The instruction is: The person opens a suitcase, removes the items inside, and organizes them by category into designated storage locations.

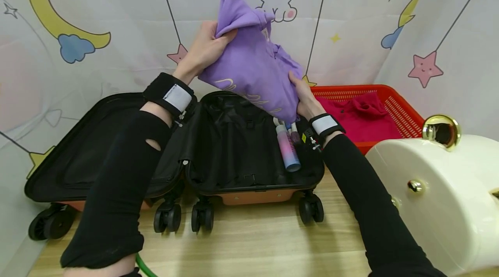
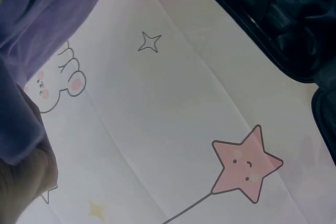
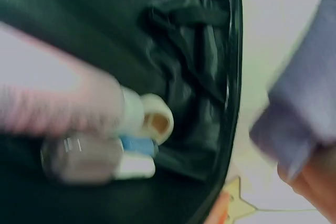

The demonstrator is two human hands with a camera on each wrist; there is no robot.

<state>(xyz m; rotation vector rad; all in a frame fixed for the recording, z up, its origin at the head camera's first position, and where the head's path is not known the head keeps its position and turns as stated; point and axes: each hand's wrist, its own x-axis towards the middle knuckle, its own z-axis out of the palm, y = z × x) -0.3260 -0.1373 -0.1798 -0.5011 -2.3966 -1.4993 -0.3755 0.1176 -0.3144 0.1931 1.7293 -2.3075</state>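
Observation:
A folded purple garment (image 1: 253, 60) with pale lettering is held up in the air by both hands, tilted, above the back of the suitcase. My left hand (image 1: 208, 47) grips its upper left edge, thumb in front. At its lower right edge, my right hand (image 1: 305, 95) pinches the cloth. Beneath lies an open suitcase (image 1: 238, 147) with a black lining. In its right half rest a pink-to-blue bottle (image 1: 287, 149) and a few smaller containers, one a dark bottle with a white cap (image 3: 86, 158). The right wrist view is blurred.
Behind the suitcase on the right stands a red basket (image 1: 405, 112) with a dark pink garment (image 1: 362, 117) in it. A cream, gold-knobbed object (image 1: 432, 194) sits at the right. The empty-looking lid half (image 1: 105, 147) spreads left. A patterned curtain (image 1: 136, 30) hangs behind.

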